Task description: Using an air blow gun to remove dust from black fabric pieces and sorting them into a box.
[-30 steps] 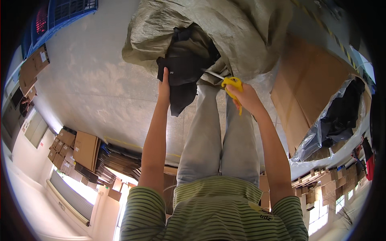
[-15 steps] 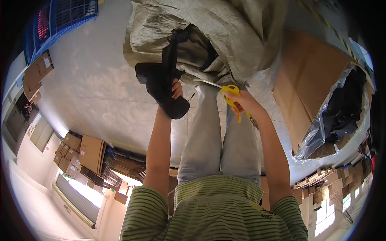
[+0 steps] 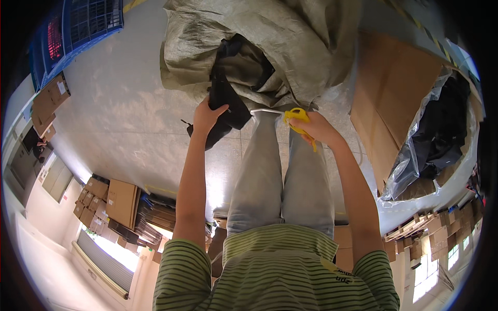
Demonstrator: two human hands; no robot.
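Note:
My left hand [image 3: 208, 116] grips a black fabric item [image 3: 228, 103], perhaps a small bag, with thumb over its face. A thin dark cord or pull sticks out at its left side. Its upper end runs toward black cloth [image 3: 251, 54] in the opening of a large beige woven sack [image 3: 270, 26]. In my right hand [image 3: 315, 128] is a yellow air blow gun [image 3: 295, 113], fingers wrapped round it. Its thin, bent pale nozzle points left, toward the black item, with a small gap between. What lies deeper in the sack is hidden.
An open cardboard box [image 3: 381, 98] lined with clear plastic and holding black items [image 3: 443, 129] stands at the right. At the far left is a blue crate [image 3: 93, 26]. Stacked cartons [image 3: 123, 199] line the lower left; more cardboard [image 3: 438, 238] is at the lower right.
My left hand has shifted left and up and turned the black item, now seen from another side. The blow gun has moved only slightly.

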